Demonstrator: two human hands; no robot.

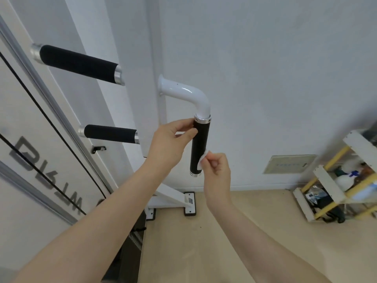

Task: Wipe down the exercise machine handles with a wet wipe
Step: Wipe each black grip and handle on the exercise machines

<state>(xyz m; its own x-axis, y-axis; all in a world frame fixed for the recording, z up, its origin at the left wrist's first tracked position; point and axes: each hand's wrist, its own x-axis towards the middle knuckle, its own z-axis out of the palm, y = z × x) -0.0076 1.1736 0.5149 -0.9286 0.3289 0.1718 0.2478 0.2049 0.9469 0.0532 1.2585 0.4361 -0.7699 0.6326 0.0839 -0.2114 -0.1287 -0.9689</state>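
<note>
The right hand (216, 170) pinches a white wipe (204, 159) between thumb and fingers, pressing it on the lower right side of the black grip (200, 144), which hangs upright. Up and left of it, the left hand (171, 139) pinches the grip's top, just under the silver collar (202, 120). Left of that hand, beyond it, two more grips (78, 62) stick out from the frame (61, 103)

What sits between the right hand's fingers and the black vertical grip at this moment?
In the head view, a small white wet wipe lies between the right hand and the vertical grip, pinched in the fingertips and pressed against the grip's lower right side.
</note>
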